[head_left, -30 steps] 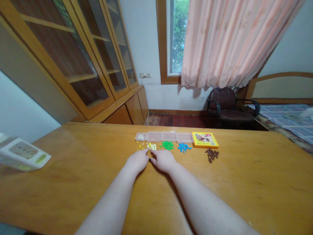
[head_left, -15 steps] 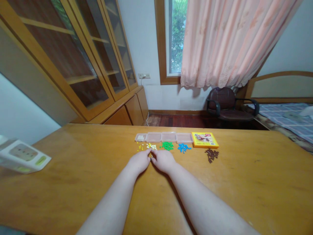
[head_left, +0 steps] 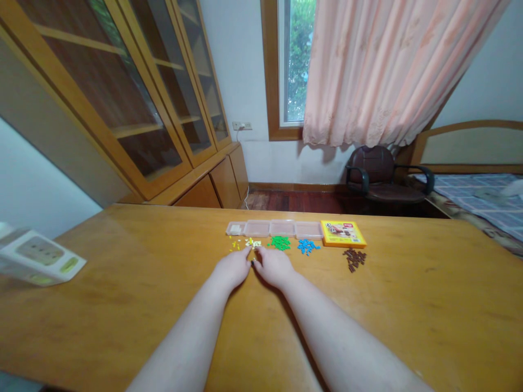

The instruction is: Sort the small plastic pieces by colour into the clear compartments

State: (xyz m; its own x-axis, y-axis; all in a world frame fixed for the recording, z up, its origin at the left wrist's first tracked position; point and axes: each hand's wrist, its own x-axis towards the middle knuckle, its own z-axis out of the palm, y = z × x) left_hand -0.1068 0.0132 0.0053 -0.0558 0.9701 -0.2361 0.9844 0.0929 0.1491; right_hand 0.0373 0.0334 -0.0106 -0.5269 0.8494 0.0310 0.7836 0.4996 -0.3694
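My left hand [head_left: 232, 269] and my right hand [head_left: 274, 267] meet near the middle of the wooden table [head_left: 163, 305], fingertips almost touching. Both have fingers bent in a pinch; whatever sits between them is too small to name, though a dark speck and a pale bit show by the right thumb. Just beyond the fingertips lies a pile of small white toy bricks [head_left: 256, 244]. Yellow bricks [head_left: 234, 245] are scattered to its left. A green brick pile [head_left: 280, 243] and a blue brick pile [head_left: 307, 247] lie to the right, with brown bricks [head_left: 354, 259] farther over.
Clear plastic trays [head_left: 257, 228] stand in a row behind the piles, ending at a yellow picture box [head_left: 344, 233]. A white carton [head_left: 41, 257] is at the table's left. Beyond the far edge are a chair [head_left: 376, 169] and a glass-door cabinet [head_left: 163, 81].
The fingertips of both hands have shifted very slightly, and the dark speck by the right thumb shows more clearly. The view has moved a little; the piles and trays stay put.
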